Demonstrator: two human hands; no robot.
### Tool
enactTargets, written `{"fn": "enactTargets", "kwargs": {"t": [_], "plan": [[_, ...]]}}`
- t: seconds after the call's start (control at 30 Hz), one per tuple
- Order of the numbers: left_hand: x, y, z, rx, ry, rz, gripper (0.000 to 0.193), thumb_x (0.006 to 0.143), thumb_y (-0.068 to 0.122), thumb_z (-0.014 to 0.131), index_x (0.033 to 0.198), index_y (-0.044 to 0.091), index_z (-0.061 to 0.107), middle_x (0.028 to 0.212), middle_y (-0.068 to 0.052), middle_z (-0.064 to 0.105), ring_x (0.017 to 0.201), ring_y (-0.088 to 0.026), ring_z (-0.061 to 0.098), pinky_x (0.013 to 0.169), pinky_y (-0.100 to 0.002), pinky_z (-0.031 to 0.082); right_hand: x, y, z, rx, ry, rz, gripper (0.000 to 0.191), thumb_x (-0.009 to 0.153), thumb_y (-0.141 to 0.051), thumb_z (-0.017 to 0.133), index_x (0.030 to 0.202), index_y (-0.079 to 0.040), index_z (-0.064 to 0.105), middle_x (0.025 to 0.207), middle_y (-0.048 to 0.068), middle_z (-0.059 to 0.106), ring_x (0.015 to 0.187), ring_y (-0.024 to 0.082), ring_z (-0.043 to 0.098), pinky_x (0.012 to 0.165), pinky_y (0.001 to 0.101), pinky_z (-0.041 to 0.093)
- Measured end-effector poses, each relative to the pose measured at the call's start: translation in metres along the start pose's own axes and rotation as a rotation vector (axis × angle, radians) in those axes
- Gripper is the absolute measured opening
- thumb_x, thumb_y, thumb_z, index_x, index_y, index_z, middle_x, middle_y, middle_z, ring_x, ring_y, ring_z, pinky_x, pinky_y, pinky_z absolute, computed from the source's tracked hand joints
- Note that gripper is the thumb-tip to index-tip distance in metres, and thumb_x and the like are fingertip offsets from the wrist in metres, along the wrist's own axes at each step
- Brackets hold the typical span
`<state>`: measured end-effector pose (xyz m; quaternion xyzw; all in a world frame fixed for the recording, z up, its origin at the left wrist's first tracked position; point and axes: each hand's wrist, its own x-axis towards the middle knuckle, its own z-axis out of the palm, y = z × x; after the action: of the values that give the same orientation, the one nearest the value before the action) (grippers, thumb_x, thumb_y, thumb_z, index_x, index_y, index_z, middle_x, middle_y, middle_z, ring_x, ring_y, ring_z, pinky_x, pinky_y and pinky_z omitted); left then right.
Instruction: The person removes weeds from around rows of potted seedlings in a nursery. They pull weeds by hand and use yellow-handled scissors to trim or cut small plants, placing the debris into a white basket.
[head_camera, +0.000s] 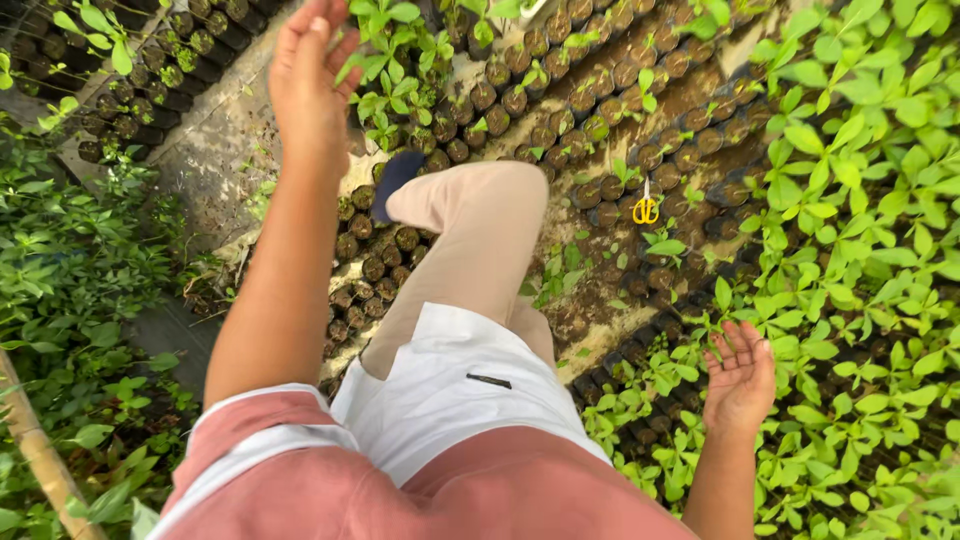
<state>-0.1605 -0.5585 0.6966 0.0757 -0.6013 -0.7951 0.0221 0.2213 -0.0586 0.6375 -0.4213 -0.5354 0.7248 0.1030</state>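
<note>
Both grips spread and empty: left hand (308, 80) raised, right hand (740, 375) over seedlings (850, 200), yellow scissors (646, 208) among pots (600, 150).

Pink shirt (300, 480), white shorts (450, 390), dark blue shoe (395, 180), bare arms

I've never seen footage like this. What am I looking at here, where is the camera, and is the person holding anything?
The single picture comes from a camera worn on a person's head, looking down at their own body. The left hand is raised, open and empty. The right hand is low, open too, just above leafy seedlings. One leg steps over rows of small dark soil-filled pots on the ground. Yellow-handled scissors lie among the pots, untouched. Nothing is held.
</note>
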Motion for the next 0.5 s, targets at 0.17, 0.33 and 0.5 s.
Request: {"fn": "enactTargets", "kwargs": {"t": [0.17, 0.33, 0.5], "plan": [[0.013, 0.014, 0.028, -0.053, -0.041, 0.069, 0.028, 0.105, 0.031, 0.065, 0.128, 0.015, 0.063, 0.130, 0.000, 0.072, 0.122, -0.021, 0.068, 0.097, -0.038, 0.052, 0.010, -0.004, -0.001, 0.054, -0.046, -0.023, 0.048, 0.106, -0.045, 0.050, 0.137, -0.009, 0.056, 0.134, 0.009, 0.063, 0.116, 0.020, 0.058, 0.097, 0.0369, 0.047], [0.012, 0.002, 0.083, -0.049, -0.116, 0.020, 0.030, 0.104, 0.033, 0.065, 0.129, 0.015, 0.064, 0.131, -0.001, 0.070, 0.122, -0.022, 0.069, 0.096, -0.038, 0.052, 0.024, 0.011, 0.001, 0.086, -0.065, 0.007, 0.046, 0.107, -0.044, 0.051, 0.135, -0.009, 0.057, 0.133, 0.009, 0.063, 0.112, 0.020, 0.060, 0.095, 0.0379, 0.048], [0.009, -0.012, 0.109, 0.089, -0.201, -0.031, 0.030, 0.105, 0.034, 0.060, 0.130, 0.017, 0.062, 0.139, 0.001, 0.069, 0.126, -0.019, 0.066, 0.102, -0.038, 0.051, 0.040, 0.034, -0.005, 0.098, -0.041, -0.006, 0.045, 0.107, -0.044, 0.050, 0.135, -0.008, 0.057, 0.131, 0.008, 0.064, 0.112, 0.021, 0.062, 0.094, 0.0391, 0.049]]}}
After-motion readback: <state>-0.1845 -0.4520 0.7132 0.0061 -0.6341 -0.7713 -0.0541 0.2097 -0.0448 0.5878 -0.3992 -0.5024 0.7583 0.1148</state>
